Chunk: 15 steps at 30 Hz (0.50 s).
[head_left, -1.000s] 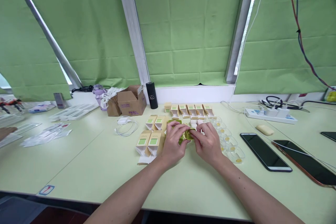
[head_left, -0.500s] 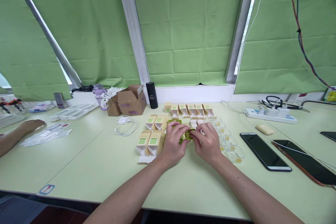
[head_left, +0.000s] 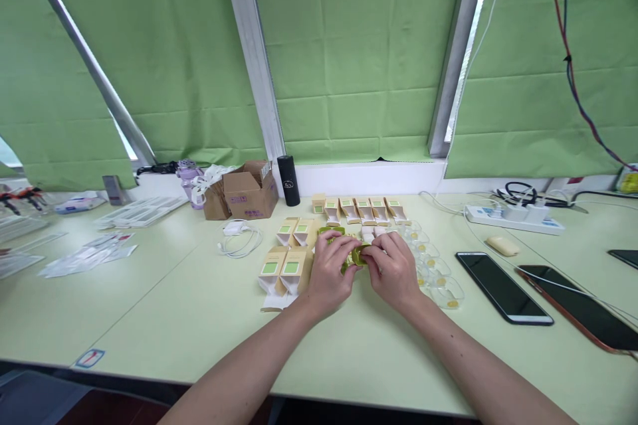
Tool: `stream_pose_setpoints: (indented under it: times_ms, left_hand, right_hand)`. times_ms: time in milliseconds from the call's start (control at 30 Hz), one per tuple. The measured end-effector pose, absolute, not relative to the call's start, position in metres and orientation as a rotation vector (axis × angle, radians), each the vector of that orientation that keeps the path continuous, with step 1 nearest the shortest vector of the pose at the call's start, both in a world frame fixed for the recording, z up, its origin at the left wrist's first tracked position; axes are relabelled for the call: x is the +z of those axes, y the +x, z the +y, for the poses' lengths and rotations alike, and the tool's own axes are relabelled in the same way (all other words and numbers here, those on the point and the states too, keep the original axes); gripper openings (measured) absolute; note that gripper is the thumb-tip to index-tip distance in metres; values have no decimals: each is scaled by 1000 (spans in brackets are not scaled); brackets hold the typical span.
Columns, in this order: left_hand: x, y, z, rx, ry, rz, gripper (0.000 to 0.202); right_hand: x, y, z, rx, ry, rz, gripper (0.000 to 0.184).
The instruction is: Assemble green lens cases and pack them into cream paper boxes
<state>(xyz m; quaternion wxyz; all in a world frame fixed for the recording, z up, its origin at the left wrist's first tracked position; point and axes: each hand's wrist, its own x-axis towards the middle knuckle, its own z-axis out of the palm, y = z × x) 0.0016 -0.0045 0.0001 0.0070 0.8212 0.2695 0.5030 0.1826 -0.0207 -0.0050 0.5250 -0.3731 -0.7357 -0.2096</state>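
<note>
Between my two hands is a small olive-green piece [head_left: 359, 254], rounded in outline; its kind is not clear. My left hand [head_left: 331, 272] grips its left side with closed fingers. From the right, my right hand [head_left: 393, 269] pinches the same piece between thumb and fingers. Another green piece [head_left: 331, 232] lies just behind my left hand, and more green parts are mostly covered by the fingers. Small open cartons [head_left: 298, 265] with green labels stand left of my left hand. Right of my right hand lie several clear plastic cups or covers [head_left: 443, 292] with yellow spots.
More small cartons [head_left: 366, 209] form a row behind my hands. Two phones [head_left: 503, 287] and a beige oval object [head_left: 502, 246] lie to the right, before a power strip [head_left: 513, 218]. A cardboard box [head_left: 249, 192], a black cylinder [head_left: 288, 180] and a white charger [head_left: 233, 228] are at the left.
The other person's hand and forearm at the far left have gone out of view, showing clear bags there. My own hands and the green piece are nearly still.
</note>
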Motion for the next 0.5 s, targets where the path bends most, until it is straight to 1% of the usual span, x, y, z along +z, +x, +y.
stream_pose_setpoints:
  times_ms: [500]
  left_hand:
    - [0,1,-3,1576,2591,891,45]
  right_hand:
    - [-5,183,-20,-503,-910,-1778,21]
